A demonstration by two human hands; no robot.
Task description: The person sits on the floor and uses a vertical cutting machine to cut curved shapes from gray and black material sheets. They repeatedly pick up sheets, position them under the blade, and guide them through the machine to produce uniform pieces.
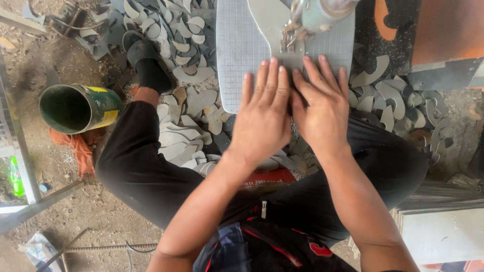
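A pale gridded sheet (237, 55) is laid flat at twelve o'clock, a sole-shaped cut running up its middle beneath a cutting tool (315, 15). It is pressed down by two hands set side by side, palms down, fingers straight and together: the left hand (262, 118) at eleven o'clock, the right hand (322, 111) at one. Nothing is gripped. Grey offcuts (184, 136) are scattered at nine o'clock, beside a green can (80, 107).

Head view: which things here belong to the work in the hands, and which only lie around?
In the work:
- left hand and right hand, flat on the grey gridded sheet
- sole-shaped cut in the sheet
- machine head above

Lying about:
- grey offcuts on the ground
- green and yellow can on its side
- orange cloth
- green bottle
- stacked sheets
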